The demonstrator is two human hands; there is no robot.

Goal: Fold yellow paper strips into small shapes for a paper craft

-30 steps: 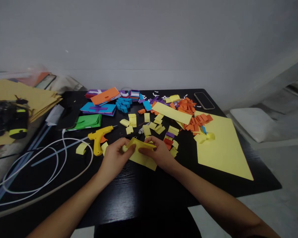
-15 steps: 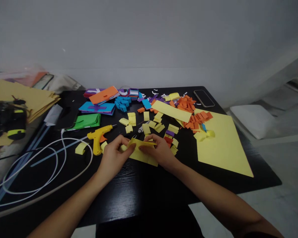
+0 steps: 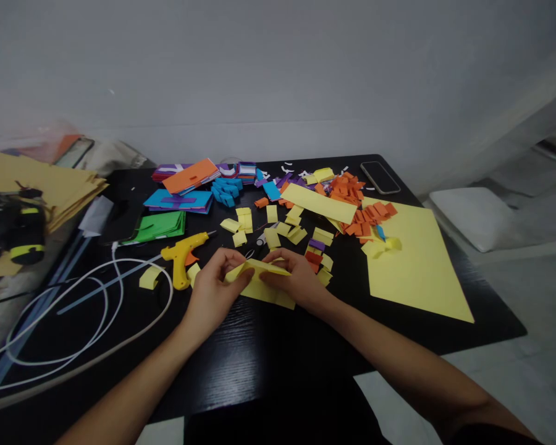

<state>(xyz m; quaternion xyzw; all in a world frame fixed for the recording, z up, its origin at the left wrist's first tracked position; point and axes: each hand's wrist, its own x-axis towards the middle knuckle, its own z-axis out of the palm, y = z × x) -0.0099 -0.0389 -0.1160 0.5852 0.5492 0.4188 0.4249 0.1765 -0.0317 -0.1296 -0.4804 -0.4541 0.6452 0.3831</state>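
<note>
Grip the folded yellow paper point(image 3: 264, 290) in both hands, just below the middle of the frame, over the black table point(image 3: 241, 352). Pinch it near the left end with the left hand point(image 3: 215, 285), thumb and fingers narrow and closed on the paper. Pinch it farther right with the right hand point(image 3: 301, 283), thumb on the near face, fingers curled behind the upper edge.

Containers: see a clear plastic bag point(image 3: 58, 135) at upper left, with orange showing around it; cannot tell if inside or behind, too blurred.

At left of centre, note the yellow glue gun point(image 3: 180, 264), nozzle toward the upper right, near the left hand. Above it, find the green paper stack point(image 3: 161, 226), then the blue paper stack point(image 3: 178, 201), then the orange folded paper point(image 3: 192, 177), lying tilted. Just right of these, find the blue folded pieces point(image 3: 227, 191).

Beyond the hands, in the middle, find small yellow pieces point(image 3: 272, 238) around the scissors point(image 3: 261, 239), partly covered. At upper right of centre, see the yellow strip point(image 3: 319, 204) beside the orange pieces point(image 3: 345, 190). At right, see the large yellow sheet point(image 3: 417, 266), with some orange pieces over its upper left corner. Above it, find the phone point(image 3: 380, 178), lying flat.
</note>
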